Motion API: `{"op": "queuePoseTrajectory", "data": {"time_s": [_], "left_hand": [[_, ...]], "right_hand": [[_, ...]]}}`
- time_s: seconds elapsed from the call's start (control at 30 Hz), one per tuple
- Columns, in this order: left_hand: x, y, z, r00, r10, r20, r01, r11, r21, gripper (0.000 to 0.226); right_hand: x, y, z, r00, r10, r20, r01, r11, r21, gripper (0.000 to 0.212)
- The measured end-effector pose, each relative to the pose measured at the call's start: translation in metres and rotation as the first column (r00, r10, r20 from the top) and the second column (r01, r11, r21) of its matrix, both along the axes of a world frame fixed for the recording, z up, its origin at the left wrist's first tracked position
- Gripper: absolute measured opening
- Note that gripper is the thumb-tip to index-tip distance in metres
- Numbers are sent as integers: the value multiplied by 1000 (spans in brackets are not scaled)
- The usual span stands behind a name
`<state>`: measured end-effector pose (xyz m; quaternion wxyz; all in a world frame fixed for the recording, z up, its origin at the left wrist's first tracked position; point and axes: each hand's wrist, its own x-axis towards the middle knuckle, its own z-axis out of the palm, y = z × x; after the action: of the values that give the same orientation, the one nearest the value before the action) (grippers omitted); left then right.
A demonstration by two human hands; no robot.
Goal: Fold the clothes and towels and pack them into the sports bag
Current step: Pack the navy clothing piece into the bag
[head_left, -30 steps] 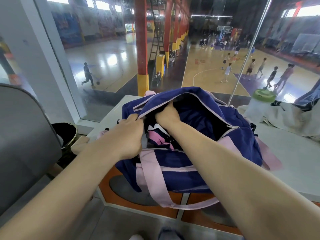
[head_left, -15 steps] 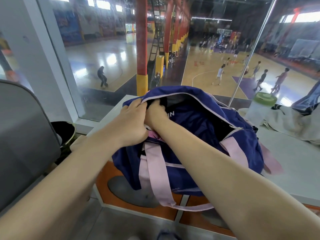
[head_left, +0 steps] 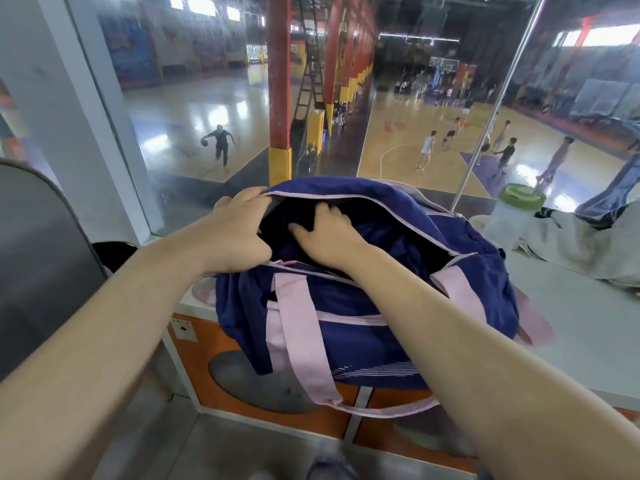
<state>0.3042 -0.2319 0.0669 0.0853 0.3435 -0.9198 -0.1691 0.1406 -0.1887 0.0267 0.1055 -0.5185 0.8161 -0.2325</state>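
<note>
Navy fabric with pink straps: the sports bag point(head_left: 363, 306) is seen at the front left corner of the white tabletop point(head_left: 588, 327), its near side overhanging the front edge, zip mouth open. The left hand point(head_left: 239, 233) is placed at the left end of the opening; its grip is clamped on the bag's rim, thumb below, fingers over the far lip. The right hand point(head_left: 329, 233) is laid inside the mouth, fingers apart and pressed flat on dark clothing point(head_left: 398, 244) in the bag. A crumpled light towel point(head_left: 571, 244) is noted towards the back right of the tabletop, well apart from the bag, with a green-lidded bottle point(head_left: 516, 206) beside it.
</note>
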Motion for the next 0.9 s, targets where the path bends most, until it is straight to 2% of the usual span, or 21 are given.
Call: {"op": "queuePoseTrajectory", "data": {"time_s": [0.1,0.2,0.3,0.37,0.43,0.47,0.53,0.6,0.67,0.73,0.77,0.83,0.9], "left_hand": [[-4,1,0,999,12,32,-9,996,-88,70],[-11,6,1,999,32,8,-30,984,-175,51],[-17,8,-1,999,39,-22,-42,981,-188,52],[-19,8,-4,999,39,-35,-45,981,-187,54],[-18,7,-6,999,45,-27,-49,980,-193,57],[-16,7,-7,999,49,-22,-52,979,-195,61],[-11,8,-10,999,53,-5,-53,978,-203,71],[-5,8,-11,999,53,10,-50,977,-207,77],[0,5,-11,999,50,10,-47,978,-205,79],[2,2,-8,999,45,0,-44,980,-196,78],[1,1,-6,999,37,-17,-40,981,-190,78],[-3,1,-3,998,20,-58,-31,982,-188,78],[-7,2,-2,997,13,-70,-26,982,-189,78]], "right_hand": [[-3,8,-5,994,95,51,-91,993,-73,44],[7,10,-4,949,314,-43,-316,945,-78,50],[18,8,-1,887,462,4,-459,883,-93,40],[25,3,-1,872,485,-71,-485,874,25,40],[33,-3,-6,850,449,-275,-378,884,273,56],[37,-6,-8,833,438,-339,-323,881,345,61],[42,-12,-11,827,448,-340,-304,864,401,65],[38,-21,-12,838,474,-271,-345,845,409,62],[28,-24,-5,861,488,-145,-419,841,341,54],[14,-23,5,897,440,-37,-431,891,140,38],[8,-24,8,922,385,-43,-384,923,20,32],[2,-29,6,949,252,-187,-284,944,-168,32],[5,-36,-3,931,206,-301,-270,943,-192,43]]}}
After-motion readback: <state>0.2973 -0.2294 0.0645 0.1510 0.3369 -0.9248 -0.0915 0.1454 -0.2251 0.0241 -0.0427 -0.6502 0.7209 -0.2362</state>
